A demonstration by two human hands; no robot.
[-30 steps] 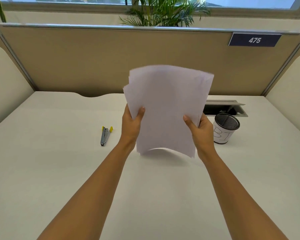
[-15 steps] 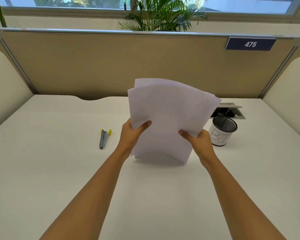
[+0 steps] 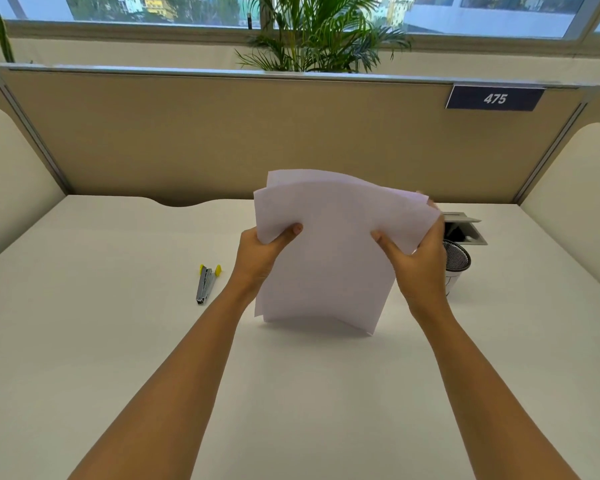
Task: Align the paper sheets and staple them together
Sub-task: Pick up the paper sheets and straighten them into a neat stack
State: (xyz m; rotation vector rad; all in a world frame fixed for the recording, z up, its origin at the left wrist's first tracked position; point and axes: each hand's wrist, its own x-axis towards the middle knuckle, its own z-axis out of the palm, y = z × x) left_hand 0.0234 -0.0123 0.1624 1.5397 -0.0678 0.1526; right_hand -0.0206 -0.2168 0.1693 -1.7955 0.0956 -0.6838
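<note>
Paper sheets [image 3: 329, 258], edges uneven, now standing lower with bottom edge meeting the bench [image 3: 118, 341], both hands [image 3: 257, 261] [image 3: 420, 268] gripping their sides: squaring proceeding, stapler [image 3: 205, 284] waiting leftward.

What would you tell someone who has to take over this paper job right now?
Left hand: gripping the left edge of the paper sheets.
Right hand: gripping their right edge.
Sheets: held upright over the desk, bowed, top edges fanned and uneven.
Stapler: lying on the desk left of the left hand, untouched.
Done: sheets gathered in both hands.
Left: square up the edges, probably by tapping them on the desk, then pick up the stapler and staple them.
</note>
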